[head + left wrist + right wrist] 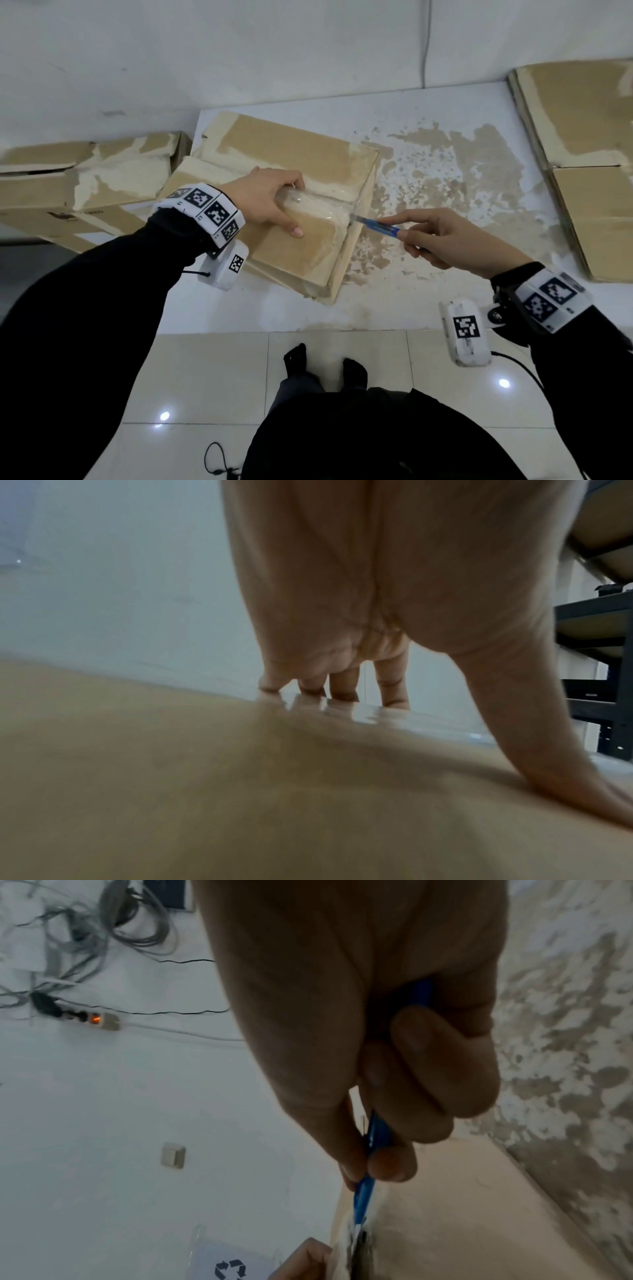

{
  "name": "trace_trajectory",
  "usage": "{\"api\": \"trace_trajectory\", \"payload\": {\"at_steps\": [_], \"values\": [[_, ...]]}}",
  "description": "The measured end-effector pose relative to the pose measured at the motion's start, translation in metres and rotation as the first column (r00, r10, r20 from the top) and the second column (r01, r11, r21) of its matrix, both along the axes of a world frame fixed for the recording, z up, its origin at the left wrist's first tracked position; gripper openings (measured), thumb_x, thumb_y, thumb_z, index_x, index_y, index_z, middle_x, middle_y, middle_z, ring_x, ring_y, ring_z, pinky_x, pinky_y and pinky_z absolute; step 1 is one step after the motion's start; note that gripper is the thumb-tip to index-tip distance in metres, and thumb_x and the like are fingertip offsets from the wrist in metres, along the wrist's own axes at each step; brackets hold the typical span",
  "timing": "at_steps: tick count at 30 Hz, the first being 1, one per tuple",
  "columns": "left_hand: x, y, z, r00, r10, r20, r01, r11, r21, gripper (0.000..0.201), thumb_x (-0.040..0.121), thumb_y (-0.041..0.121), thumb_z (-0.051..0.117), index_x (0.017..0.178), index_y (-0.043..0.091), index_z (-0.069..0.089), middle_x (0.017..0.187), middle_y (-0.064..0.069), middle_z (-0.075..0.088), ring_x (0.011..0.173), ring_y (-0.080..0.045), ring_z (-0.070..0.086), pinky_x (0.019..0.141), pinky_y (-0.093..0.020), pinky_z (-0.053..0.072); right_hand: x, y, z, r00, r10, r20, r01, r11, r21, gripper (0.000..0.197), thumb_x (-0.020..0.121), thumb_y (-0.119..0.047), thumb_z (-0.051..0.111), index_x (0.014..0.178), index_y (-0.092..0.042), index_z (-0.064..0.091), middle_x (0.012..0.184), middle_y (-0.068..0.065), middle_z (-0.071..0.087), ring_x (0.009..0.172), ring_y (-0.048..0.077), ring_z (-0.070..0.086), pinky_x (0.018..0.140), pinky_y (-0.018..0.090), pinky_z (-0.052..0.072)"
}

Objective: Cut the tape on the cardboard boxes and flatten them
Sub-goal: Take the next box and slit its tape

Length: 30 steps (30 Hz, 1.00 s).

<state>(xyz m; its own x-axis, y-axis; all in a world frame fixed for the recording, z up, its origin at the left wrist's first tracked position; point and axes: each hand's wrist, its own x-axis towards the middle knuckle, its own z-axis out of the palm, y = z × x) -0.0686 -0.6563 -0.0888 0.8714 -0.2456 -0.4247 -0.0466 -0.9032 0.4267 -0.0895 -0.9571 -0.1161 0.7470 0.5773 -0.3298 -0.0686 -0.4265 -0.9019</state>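
A brown cardboard box [301,150] lies on the white table, with clear tape [325,205] along its top seam. My left hand [274,202] presses on the lid, fingertips on the tape and thumb spread on the cardboard. The left wrist view shows the fingertips [342,691] on the shiny tape [346,715] and the box top [171,777]. My right hand [400,228] grips a blue utility knife [376,226], whose blade tip sits at the seam on the box's right edge. In the right wrist view the knife [365,1196] points down into the seam of the box [445,1218].
Another taped box [85,178] stands at the left, off the table's end. Flat cardboard sheets [589,154] lie at the right. The table [445,301] has a worn brown patch. A wall is close behind. A power strip [99,1019] with cables and a dark shelf [596,656] are nearby.
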Motion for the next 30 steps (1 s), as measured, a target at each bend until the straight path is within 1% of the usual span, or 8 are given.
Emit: {"api": "trace_trajectory", "payload": {"at_steps": [4,7,10,13,15,19,23,30], "values": [[0.000,-0.004,0.005,0.999,0.051,0.003,-0.051,0.998,0.024,0.060,0.063,0.037,0.086,0.110,0.022,0.053,0.105,0.003,0.057,0.102,-0.021,0.052,0.076,-0.027,0.037,-0.009,0.004,0.003,0.985,0.145,0.090,-0.134,0.984,-0.117,0.028,0.098,-0.024,0.049,0.118,-0.036,0.062,0.061,-0.003,0.059,0.042,0.013,0.038,0.043,0.023,0.034],[-0.003,-0.009,0.005,0.998,0.043,0.056,-0.049,0.991,0.125,0.061,0.077,0.049,0.073,0.127,0.020,0.053,0.128,-0.001,0.056,0.121,-0.021,0.047,0.109,-0.033,0.025,-0.010,-0.004,0.010,0.957,0.121,0.263,-0.058,0.970,-0.235,0.031,0.096,-0.026,0.050,0.122,-0.042,0.058,0.065,-0.010,0.064,0.049,0.014,0.048,0.050,0.027,0.044],[-0.008,-0.015,0.005,0.991,0.120,0.050,-0.125,0.986,0.106,0.055,0.087,0.044,0.063,0.132,0.015,0.053,0.135,-0.003,0.054,0.129,-0.021,0.045,0.118,-0.040,0.013,-0.007,-0.019,0.018,0.886,-0.006,0.464,0.146,0.953,-0.266,0.035,0.095,-0.025,0.052,0.126,-0.041,0.053,0.074,-0.014,0.066,0.049,0.009,0.051,0.046,0.014,0.041],[-0.009,-0.020,0.006,0.916,0.380,0.130,-0.354,0.917,-0.183,0.021,0.092,0.019,0.058,0.111,0.017,0.066,0.110,-0.005,0.068,0.099,-0.013,0.063,0.086,-0.017,0.043,-0.004,-0.007,0.014,0.807,0.069,0.587,0.154,0.934,-0.321,0.030,0.095,-0.025,0.053,0.122,-0.037,0.060,0.086,-0.014,0.065,0.052,0.003,0.047,0.047,0.015,0.034],[-0.009,-0.018,0.008,0.811,0.574,0.112,-0.508,0.787,-0.349,0.009,0.092,0.013,0.057,0.099,0.017,0.061,0.096,-0.004,0.068,0.076,-0.007,0.062,0.061,-0.008,0.042,-0.006,0.008,0.002,0.777,0.165,0.607,0.105,0.917,-0.384,0.030,0.096,-0.025,0.052,0.123,-0.036,0.060,0.096,-0.011,0.065,0.069,0.005,0.053,0.056,0.022,0.040],[-0.002,-0.022,-0.002,0.659,0.751,-0.048,-0.656,0.542,-0.525,0.025,0.084,0.016,0.069,0.101,0.018,0.050,0.102,-0.009,0.068,0.086,-0.008,0.067,0.070,-0.018,0.047,-0.016,0.023,-0.014,0.671,0.210,0.711,0.158,0.897,-0.414,0.035,0.094,-0.015,0.054,0.122,-0.034,0.061,0.082,-0.003,0.061,0.067,0.018,0.055,0.046,0.023,0.032],[0.004,-0.037,-0.016,0.505,0.852,-0.136,-0.730,0.338,-0.595,0.036,0.082,0.007,0.071,0.103,0.012,0.043,0.079,-0.002,0.068,0.049,0.004,0.060,0.039,-0.009,0.039,-0.021,0.018,-0.006,0.564,0.236,0.791,0.308,0.829,-0.467,0.031,0.091,-0.012,0.059,0.115,-0.030,0.067,0.068,-0.001,0.053,0.048,0.021,0.047,0.039,0.017,0.021],[0.009,-0.036,-0.029,0.446,0.893,-0.062,-0.775,0.351,-0.525,0.045,0.076,0.016,0.078,0.111,0.016,0.048,0.103,0.000,0.064,0.087,-0.011,0.059,0.068,-0.017,0.047,-0.004,0.026,0.004,0.573,0.249,0.780,0.374,0.768,-0.520,0.030,0.094,-0.015,0.055,0.117,-0.032,0.066,0.070,0.001,0.051,0.053,0.020,0.044,0.044,0.019,0.014]]}}
